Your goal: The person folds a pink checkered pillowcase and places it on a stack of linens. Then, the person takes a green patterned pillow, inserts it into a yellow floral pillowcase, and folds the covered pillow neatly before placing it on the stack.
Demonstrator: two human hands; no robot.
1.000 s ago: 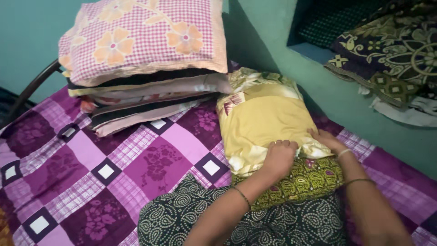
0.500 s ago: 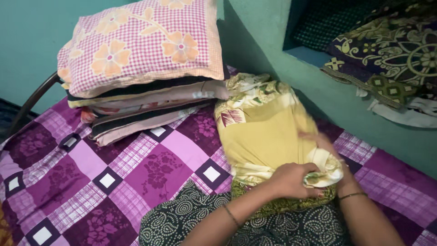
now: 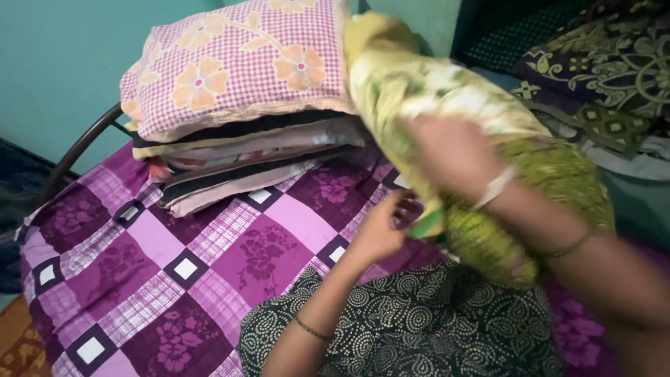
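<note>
A pillow in a yellow floral cover (image 3: 426, 84) is lifted off the bed and tilted, its green patterned end (image 3: 551, 188) sticking out of the cover. My right hand (image 3: 453, 150) presses on top of the cover, blurred by motion. My left hand (image 3: 380, 227) grips the cover's lower edge from below. My lap in dark dotted cloth (image 3: 419, 321) lies beneath.
A stack of pillows topped by a pink checked one with orange flowers (image 3: 237, 66) sits at the bed's head. The bed has a purple checked sheet (image 3: 174, 265) and a dark metal frame (image 3: 77, 150). Folded patterned blankets (image 3: 614, 63) fill a wall niche at right.
The pillow lay flat on the bed before; both hands have lifted and swung it up. The green end now sticks out further.
</note>
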